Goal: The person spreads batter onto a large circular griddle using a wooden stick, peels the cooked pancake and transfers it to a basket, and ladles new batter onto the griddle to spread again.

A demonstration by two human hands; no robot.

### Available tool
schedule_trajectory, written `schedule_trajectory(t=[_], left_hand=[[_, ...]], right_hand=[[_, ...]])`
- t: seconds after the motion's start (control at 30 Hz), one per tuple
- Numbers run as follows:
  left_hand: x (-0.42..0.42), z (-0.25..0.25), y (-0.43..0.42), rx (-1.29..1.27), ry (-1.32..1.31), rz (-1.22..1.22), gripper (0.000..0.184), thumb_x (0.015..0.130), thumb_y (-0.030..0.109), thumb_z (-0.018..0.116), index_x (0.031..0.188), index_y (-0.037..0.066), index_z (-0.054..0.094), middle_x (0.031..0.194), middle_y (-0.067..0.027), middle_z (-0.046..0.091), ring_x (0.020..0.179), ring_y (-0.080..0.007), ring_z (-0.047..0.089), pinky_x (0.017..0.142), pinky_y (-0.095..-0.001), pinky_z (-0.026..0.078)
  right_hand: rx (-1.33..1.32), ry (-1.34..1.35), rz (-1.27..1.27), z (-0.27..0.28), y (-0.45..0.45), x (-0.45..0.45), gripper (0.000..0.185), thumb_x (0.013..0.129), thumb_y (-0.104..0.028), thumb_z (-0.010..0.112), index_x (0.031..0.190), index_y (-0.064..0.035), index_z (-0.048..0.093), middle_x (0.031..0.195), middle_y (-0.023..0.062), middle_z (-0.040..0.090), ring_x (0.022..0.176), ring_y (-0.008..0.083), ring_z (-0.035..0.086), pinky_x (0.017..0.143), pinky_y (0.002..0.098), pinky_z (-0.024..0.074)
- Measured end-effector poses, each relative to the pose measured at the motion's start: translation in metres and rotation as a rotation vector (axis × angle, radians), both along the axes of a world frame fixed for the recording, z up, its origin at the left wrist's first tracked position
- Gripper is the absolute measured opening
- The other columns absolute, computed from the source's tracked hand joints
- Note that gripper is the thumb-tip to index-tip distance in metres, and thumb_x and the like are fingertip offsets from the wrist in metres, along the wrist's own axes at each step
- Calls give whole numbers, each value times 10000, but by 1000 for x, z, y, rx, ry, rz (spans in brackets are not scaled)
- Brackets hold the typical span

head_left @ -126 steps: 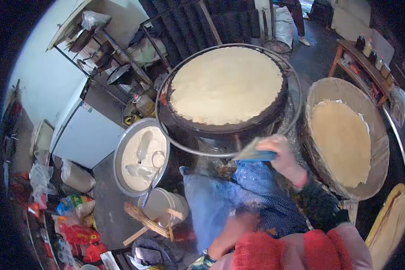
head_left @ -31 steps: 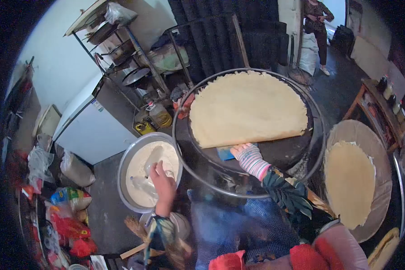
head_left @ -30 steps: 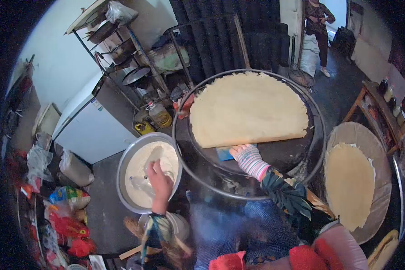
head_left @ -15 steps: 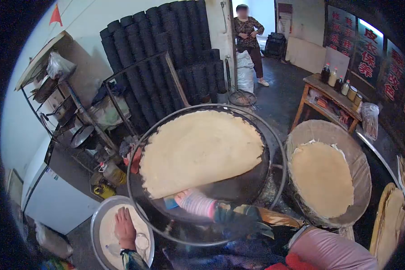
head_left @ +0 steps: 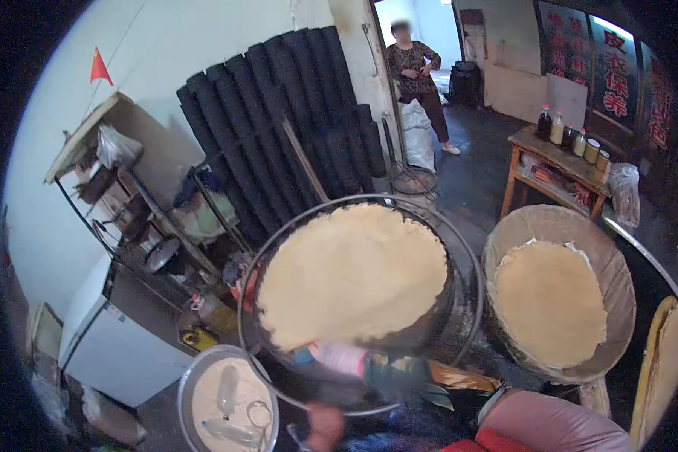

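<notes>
A large thin pancake (head_left: 354, 275) covers most of the round black griddle (head_left: 429, 339). My right hand (head_left: 339, 358), in a white and pink striped glove or wrap, is at the pancake's near left edge. Its fingers close on a flat blue scraper (head_left: 303, 355), only partly visible. My left hand (head_left: 325, 427), bare and smeared by motion, hangs in front of the griddle's near rim; its fingers cannot be made out. Left of it stands a metal basin (head_left: 274, 403) of pale contents, with clear plastic pieces (head_left: 227, 388) lying in it.
A lined round basket (head_left: 618, 301) on the right holds a flat pancake (head_left: 551, 305). Folded sheets (head_left: 667, 361) stand at far right. Bottles and jars stand on a wooden table (head_left: 516, 169). Black cylinders (head_left: 279, 105) are stacked behind; a person (head_left: 414, 68) stands at the doorway.
My left hand has left the basin and moved right, in front of the griddle. My right hand stays at the pancake's near edge with the scraper. The view has shifted slightly.
</notes>
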State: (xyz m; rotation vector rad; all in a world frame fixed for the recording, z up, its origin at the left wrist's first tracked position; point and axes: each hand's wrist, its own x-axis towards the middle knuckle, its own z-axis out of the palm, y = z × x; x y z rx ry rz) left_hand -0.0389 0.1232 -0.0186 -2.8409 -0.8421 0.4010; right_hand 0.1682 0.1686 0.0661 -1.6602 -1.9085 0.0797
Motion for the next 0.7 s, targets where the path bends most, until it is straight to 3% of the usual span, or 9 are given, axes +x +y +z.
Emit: schedule_trajectory(t=[0.03,0.1,0.17,0.2,0.3,0.47,0.5,0.63,0.7], left_hand=[[32,14,-36,237,-113,-101,218,684,287,597,496,177,608,448,-18,538,395,-216,477,520,-474,390],[84,17,-90,-74,-566,-30,202,718,286,583,790,125,682,564,-33,553,558,-248,561,648,-465,415],[111,13,-124,-126,-675,-93,244,727,318,581,828,117,673,622,-51,566,626,-256,562,699,-482,401],[114,13,-130,-157,-673,-98,266,732,335,580,847,113,669,652,-60,572,660,-259,563,724,-490,394],[87,14,-127,-233,-630,-60,335,745,384,577,905,101,656,739,-87,592,763,-271,566,800,-514,372],[1,5,-112,-344,-491,152,456,767,466,573,1001,80,635,884,-132,624,934,-290,570,927,-555,336],[10,45,-110,-215,-54,290,589,817,496,516,1180,32,528,1146,-190,543,1183,-339,417,996,-642,184],[-11,7,-108,-145,-336,576,752,837,576,455,1334,23,344,1394,-236,284,1301,-454,215,946,-716,165],[-5,30,-105,-173,-380,676,740,850,567,435,1327,7,352,1393,-237,288,1306,-456,200,994,-669,150]], right_hand=[[-15,-96,16,5,-1,1,236,860,-185,414,853,-40,601,803,172,629,735,333,629,679,418,507],[-46,-295,39,13,0,1,225,849,-178,432,848,-62,625,817,157,645,757,318,633,703,411,507],[260,84,8,-49,39,-4,211,830,-182,455,850,-76,636,816,147,653,759,282,640,676,406,513],[190,-304,-19,-16,19,-1,196,815,-179,469,848,-75,632,830,146,654,776,277,636,684,407,511],[-96,-408,-2,34,-12,4,159,785,-146,482,829,-74,617,832,108,647,817,257,625,724,414,496],[353,-351,-79,-13,6,11,178,796,-138,469,871,-59,610,828,110,643,849,250,609,798,389,456],[387,-295,-108,-9,-15,11,194,798,-140,469,892,-56,615,850,108,646,862,248,608,797,386,458],[-96,-386,-53,27,-7,13,246,821,-164,451,944,-39,623,938,141,643,893,251,616,805,387,471],[71,-376,-130,-1,11,9,225,790,-125,473,949,-12,584,984,171,616,898,284,608,783,401,483]])
